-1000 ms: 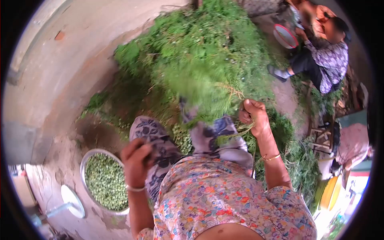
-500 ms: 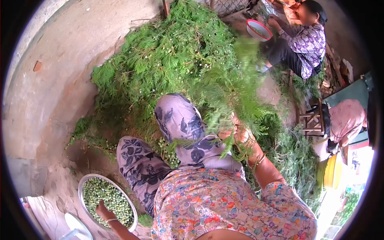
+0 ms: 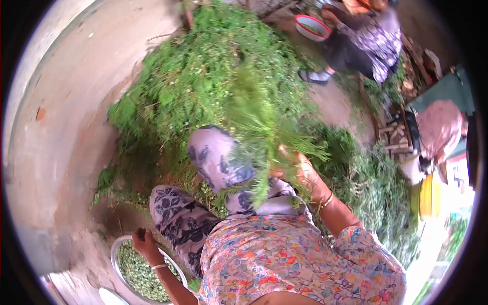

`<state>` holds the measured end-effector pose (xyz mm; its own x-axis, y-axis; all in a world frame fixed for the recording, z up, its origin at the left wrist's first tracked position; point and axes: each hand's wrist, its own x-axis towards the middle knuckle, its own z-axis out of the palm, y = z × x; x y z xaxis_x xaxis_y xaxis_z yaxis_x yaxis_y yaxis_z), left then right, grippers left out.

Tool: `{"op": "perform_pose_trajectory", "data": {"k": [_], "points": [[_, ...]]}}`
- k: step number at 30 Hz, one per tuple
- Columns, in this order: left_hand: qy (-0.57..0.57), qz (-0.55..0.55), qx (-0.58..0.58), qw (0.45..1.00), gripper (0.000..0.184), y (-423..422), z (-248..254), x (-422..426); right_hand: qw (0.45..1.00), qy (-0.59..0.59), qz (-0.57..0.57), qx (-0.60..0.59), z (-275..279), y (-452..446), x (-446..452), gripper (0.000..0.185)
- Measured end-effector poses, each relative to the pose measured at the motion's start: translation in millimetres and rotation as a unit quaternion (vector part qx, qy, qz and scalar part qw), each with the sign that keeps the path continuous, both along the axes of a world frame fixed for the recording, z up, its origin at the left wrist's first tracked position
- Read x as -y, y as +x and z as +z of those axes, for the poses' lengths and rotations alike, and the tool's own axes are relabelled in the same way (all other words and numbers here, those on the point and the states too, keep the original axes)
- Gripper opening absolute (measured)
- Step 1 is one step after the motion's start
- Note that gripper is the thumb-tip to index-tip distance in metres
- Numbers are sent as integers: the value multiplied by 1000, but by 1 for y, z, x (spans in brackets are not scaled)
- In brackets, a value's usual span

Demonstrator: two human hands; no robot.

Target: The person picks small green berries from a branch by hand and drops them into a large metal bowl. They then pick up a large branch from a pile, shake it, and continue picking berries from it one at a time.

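My right hand (image 3: pixel 303 175) is closed around the lower stem of a feathery green conifer branch (image 3: pixel 264 127), held upright above my right thigh. The branch is smeared by motion. My left hand (image 3: pixel 146 245) hovers above the rim of a metal basin (image 3: pixel 118 264), its fingers loosely bent and apart, with nothing visible in them. Small green cones (image 3: pixel 145 277) fill much of this basin, standing on the ground left of my legs. A large heap of cut conifer branches (image 3: pixel 193 81) lies in front of my knees.
A bare wall (image 3: pixel 66 101) rises on the left. More branches (image 3: pixel 371 188) lie at my right. A person (image 3: pixel 366 40) sits at the upper right near a red-rimmed bowl (image 3: pixel 311 29). Another person (image 3: pixel 439 129) is at the far right, by a wooden stool (image 3: pixel 396 136) and yellow tub (image 3: pixel 429 195).
My left hand has risen out of the cones to above the basin's upper edge. The branch in my right hand has swung leftward. The view has shifted slightly.
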<state>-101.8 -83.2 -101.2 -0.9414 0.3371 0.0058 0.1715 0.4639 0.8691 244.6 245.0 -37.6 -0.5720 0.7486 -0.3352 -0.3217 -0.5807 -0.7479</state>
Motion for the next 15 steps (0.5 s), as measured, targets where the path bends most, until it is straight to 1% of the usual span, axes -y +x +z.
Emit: {"op": "perform_pose_trajectory", "data": {"k": [2,3,4,5,6,7,8,9,10,12,14,15], "points": [[-15,-33,-13,999,24,9,2,-17,985,15,-30,169,-9,3,-13,40],[-18,-14,48,999,23,11,-1,-20,990,54,-26,131,-13,5,-20,31],[-25,6,108,994,22,12,-2,-22,991,92,-22,94,-16,8,-26,25],[-33,-15,106,994,22,13,-7,-22,956,121,-58,261,-14,9,-26,25],[-62,-36,81,994,22,14,-12,-22,956,109,-74,262,-20,23,-27,25],[-90,-54,55,993,22,15,-14,-26,910,218,-77,344,-31,37,-27,23],[-98,-67,51,992,22,15,-14,-30,845,322,-72,420,-43,52,-25,21],[-121,-72,33,989,22,16,-12,-34,789,378,-82,477,-61,67,-21,20],[-144,-75,14,987,22,17,-11,-37,768,328,-96,542,-71,80,-14,20],[-162,-90,-11,983,21,15,-9,-41,658,337,-94,667,-87,110,2,20],[-199,-121,-43,972,21,15,-7,-44,578,368,-56,726,-89,148,9,18],[-202,-125,-43,970,21,15,-5,-47,558,353,-39,750,-88,169,8,18]]}}
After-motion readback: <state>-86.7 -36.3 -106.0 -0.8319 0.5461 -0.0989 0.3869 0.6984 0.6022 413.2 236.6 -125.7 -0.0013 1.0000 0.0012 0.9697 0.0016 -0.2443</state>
